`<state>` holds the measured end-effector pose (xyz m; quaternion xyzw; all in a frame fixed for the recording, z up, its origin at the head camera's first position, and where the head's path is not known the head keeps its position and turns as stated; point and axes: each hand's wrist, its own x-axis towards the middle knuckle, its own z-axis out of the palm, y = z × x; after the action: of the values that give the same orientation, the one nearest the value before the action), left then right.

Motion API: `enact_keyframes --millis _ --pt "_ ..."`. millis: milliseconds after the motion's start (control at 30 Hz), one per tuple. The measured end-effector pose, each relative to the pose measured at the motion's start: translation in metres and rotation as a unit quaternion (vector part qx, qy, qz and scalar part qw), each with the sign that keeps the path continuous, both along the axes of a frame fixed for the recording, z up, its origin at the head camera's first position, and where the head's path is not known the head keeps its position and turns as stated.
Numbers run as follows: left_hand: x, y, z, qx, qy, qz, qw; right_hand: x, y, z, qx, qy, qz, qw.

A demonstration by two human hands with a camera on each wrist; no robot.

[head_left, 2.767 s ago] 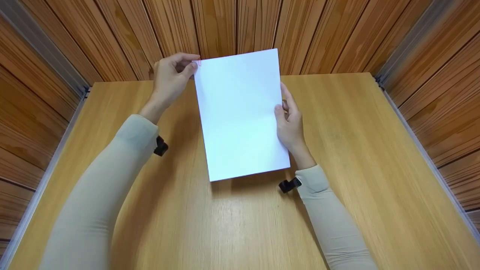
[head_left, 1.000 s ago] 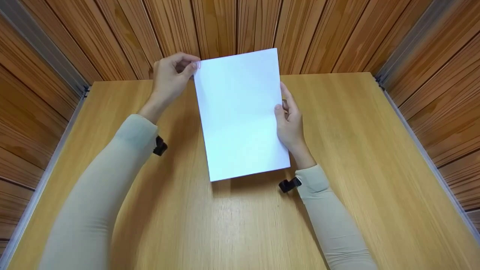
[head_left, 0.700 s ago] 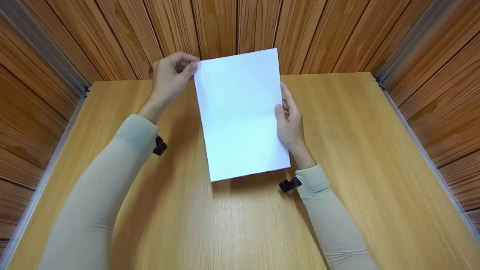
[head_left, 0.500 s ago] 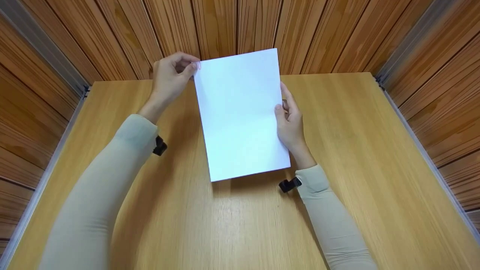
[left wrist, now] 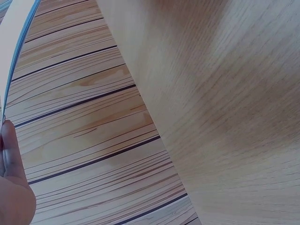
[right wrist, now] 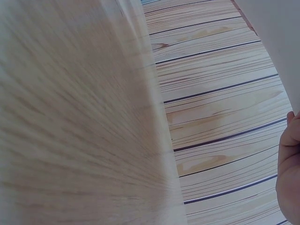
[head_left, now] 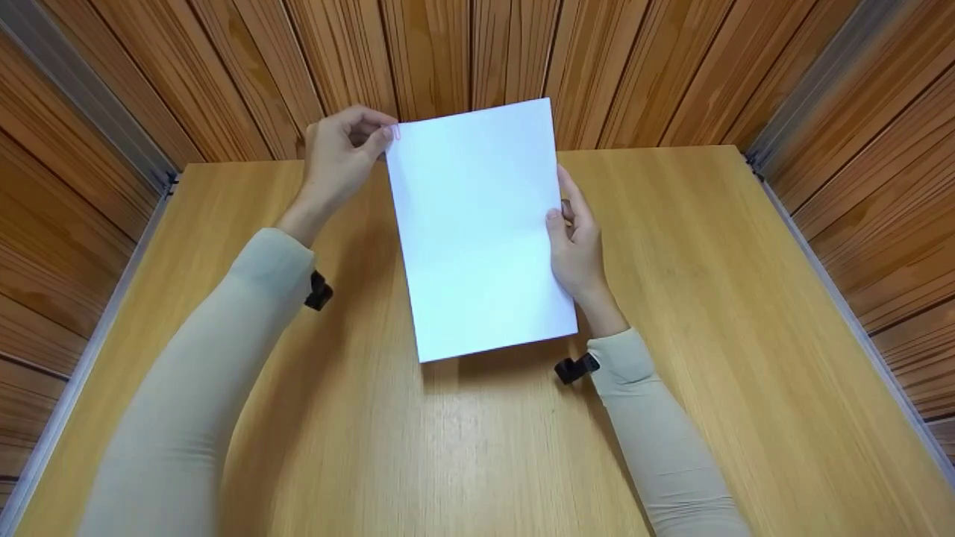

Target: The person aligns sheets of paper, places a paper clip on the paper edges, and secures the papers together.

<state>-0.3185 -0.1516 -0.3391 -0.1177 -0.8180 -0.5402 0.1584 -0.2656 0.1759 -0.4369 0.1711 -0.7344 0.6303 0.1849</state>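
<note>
In the head view white paper [head_left: 481, 231] is held up above the table, portrait way and slightly tilted. In the left wrist view the paper's edge [left wrist: 16, 51] looks layered, like several sheets. At its top left corner sits a small pink paper clip [head_left: 396, 133]. My left hand [head_left: 339, 153] pinches that corner and the clip between thumb and fingers; the thumb covers part of the clip. My right hand [head_left: 580, 250] grips the paper's right edge, thumb in front, the other fingers partly hidden behind.
Beneath the paper lies a light wooden table [head_left: 477, 455], which bears its shadow. A wood-plank wall [head_left: 612, 67] rises behind the table, and similar walls stand at both sides. Black wrist cameras [head_left: 319, 291] hang at both sleeves.
Compared with the earliest frame, the pink clip shows slightly lower and more fully on the paper's corner. Both hands and the paper have hardly moved.
</note>
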Motion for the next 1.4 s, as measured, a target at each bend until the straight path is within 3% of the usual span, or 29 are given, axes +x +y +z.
enact_keyframes --millis 233,500,867,1400 --pt "0.001 0.001 -0.002 -0.003 -0.007 0.009 0.9999 0.001 -0.003 0.003 0.003 -0.011 -0.008 1.0" --pt "0.005 0.003 -0.011 0.011 -0.016 0.015 0.9997 0.019 -0.01 0.025 0.011 -0.012 -0.009 1.0" --pt "0.018 0.009 -0.025 0.057 -0.022 -0.001 0.9982 0.0 0.001 0.001 0.006 0.0 -0.013 1.0" --pt "0.039 0.023 -0.031 0.105 -0.046 -0.002 0.9934 0.0 0.002 0.0 -0.004 0.005 -0.003 1.0"
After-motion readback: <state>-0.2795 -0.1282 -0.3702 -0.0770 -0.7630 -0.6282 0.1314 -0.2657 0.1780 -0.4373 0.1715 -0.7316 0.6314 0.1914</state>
